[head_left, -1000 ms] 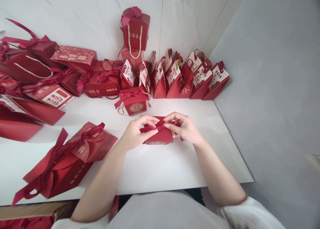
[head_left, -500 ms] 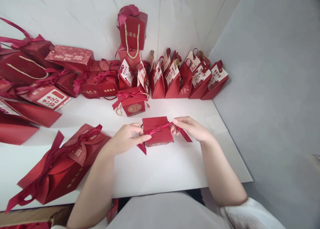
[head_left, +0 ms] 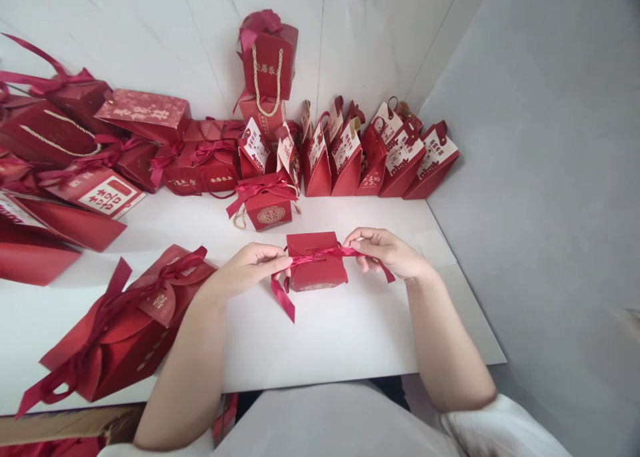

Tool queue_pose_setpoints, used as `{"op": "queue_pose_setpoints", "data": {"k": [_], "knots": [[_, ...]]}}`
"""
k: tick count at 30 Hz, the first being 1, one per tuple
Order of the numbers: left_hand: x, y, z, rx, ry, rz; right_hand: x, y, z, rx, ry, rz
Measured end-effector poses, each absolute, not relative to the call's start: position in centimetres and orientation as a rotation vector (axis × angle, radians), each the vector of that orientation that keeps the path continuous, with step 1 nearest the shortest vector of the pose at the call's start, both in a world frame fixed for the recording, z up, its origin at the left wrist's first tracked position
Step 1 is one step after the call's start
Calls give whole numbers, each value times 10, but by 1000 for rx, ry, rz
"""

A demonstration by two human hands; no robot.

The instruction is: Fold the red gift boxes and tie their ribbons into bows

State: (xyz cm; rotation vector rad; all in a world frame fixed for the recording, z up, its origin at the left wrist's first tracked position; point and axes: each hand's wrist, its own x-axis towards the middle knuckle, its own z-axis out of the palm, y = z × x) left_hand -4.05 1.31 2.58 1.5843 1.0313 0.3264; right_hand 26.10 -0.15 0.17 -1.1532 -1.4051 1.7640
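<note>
A small red gift box [head_left: 320, 275] sits on the white table before me. Across its top runs a dark red ribbon [head_left: 327, 252], crossed at the middle. My left hand [head_left: 255, 264] pinches one end of it at the box's left side, and a tail dangles below the fingers. On the other side, my right hand [head_left: 383, 249] grips the opposite end between thumb and fingers, its tail hanging to the right. The ribbon looks stretched between both hands. Just behind the box stands another red box [head_left: 270, 212] with a tied bow and rope handles.
A large ribboned red box [head_left: 135, 337] lies at the left front. Several triangular red boxes [head_left: 345, 164] line the wall at the back, beside stacked boxes [head_left: 273, 64]. More red boxes crowd the left. A grey wall [head_left: 540, 177] bounds the right; the white table's [head_left: 325, 350] front edge is near me.
Both hands have moved apart, left hand leftward and right hand rightward, drawing the ribbon out along the box top. The left tail hangs lower. The box has stayed in place.
</note>
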Motion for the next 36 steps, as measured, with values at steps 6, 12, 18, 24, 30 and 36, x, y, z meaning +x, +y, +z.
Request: {"op": "queue_pose_setpoints", "data": {"k": [6,12,18,24,30,36], "knots": [[-37,12,26,1534,1018,360,249,-4,4,-1110,-1490,1712],[-39,13,29,1573,1003,324,253,-2,-2,-1073,-1501,1762],[-49,17,27,1609,1013,305,258,0,-4,-1042,-1433,1893],[-37,16,22,1696,784,731,256,-1,-3,-930,-1497,1917],[-11,17,7,1634,741,855,247,-7,2,-876,-1573,1476],[-6,16,2,1573,907,881,228,-9,-6,-788,-1513,1341]]}}
